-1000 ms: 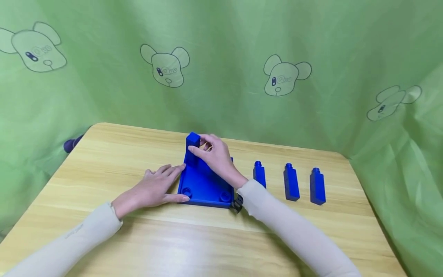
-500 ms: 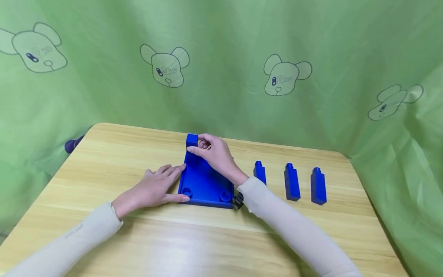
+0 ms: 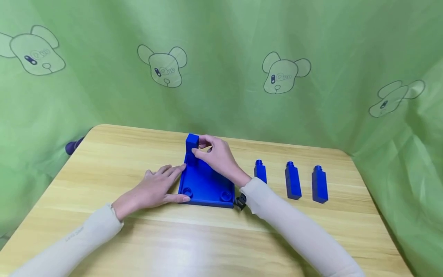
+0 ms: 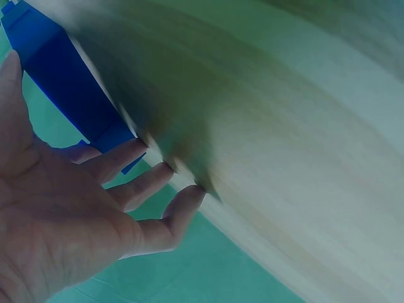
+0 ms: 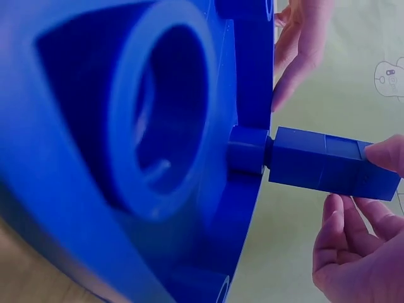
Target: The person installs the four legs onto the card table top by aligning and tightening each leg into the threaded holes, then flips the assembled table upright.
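Note:
A blue square leg (image 3: 192,143) stands upright at the far left corner of a blue square tray-like base (image 3: 204,184). My right hand (image 3: 219,156) pinches the leg's upper part between thumb and fingers. Close up in the right wrist view, the leg (image 5: 334,161) meets a round socket (image 5: 247,148), and a narrow neck shows between them. My left hand (image 3: 155,190) rests against the base's left side, fingers extended, thumb at the near left corner. In the left wrist view its fingertips touch the base's side and the tabletop.
Three more blue legs, a near one (image 3: 260,173), a middle one (image 3: 293,182) and a far one (image 3: 319,186), lie to the right of the base on the wooden table (image 3: 166,242). Behind the table hangs a green curtain (image 3: 221,104).
The leg has turned a little on its axis, first one way and then back. My right thumb has shifted slightly right along it. My left hand and the base stay put.

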Available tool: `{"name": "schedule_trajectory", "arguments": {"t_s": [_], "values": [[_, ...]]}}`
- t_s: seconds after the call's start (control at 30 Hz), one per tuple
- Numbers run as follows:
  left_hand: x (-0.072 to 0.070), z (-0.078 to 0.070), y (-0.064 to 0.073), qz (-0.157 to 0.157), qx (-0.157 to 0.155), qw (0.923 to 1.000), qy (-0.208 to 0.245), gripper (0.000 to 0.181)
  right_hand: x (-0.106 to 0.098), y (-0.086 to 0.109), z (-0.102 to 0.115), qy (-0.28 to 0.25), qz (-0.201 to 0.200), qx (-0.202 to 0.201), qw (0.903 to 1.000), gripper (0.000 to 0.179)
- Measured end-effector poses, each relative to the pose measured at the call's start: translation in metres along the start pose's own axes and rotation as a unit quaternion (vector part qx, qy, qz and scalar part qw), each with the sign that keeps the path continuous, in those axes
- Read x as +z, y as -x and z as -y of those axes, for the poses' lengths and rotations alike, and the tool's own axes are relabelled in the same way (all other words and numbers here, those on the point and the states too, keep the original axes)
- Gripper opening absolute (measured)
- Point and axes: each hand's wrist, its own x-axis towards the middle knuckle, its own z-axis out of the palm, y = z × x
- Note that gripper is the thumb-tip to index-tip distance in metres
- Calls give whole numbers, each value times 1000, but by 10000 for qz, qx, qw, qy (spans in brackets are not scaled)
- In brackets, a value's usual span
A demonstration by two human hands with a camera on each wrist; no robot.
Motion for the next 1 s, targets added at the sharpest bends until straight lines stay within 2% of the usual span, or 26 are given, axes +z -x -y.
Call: {"name": "schedule_trajectory", "arguments": {"t_s": [0.27,0.43,0.57,0.8,0.9,1.0], "values": [[4,-1,1,0,51,10000,-22,106,3,2,-2,40,-29,-72,10000,31],[2,1,0,-54,30,10000,-44,106,3,-3,-4,49,60,-316,9995,45],[0,1,-1,-42,34,10000,-44,106,2,-7,-4,-5,154,-289,9995,54],[-2,0,-1,-2,38,10000,-13,107,0,-7,-4,-101,187,-64,9998,29],[-2,0,-1,19,31,10000,-8,107,0,-6,-4,113,222,-148,9996,29],[-2,1,0,33,15,10000,-6,107,-1,-5,-3,240,306,-195,9991,36]]}}
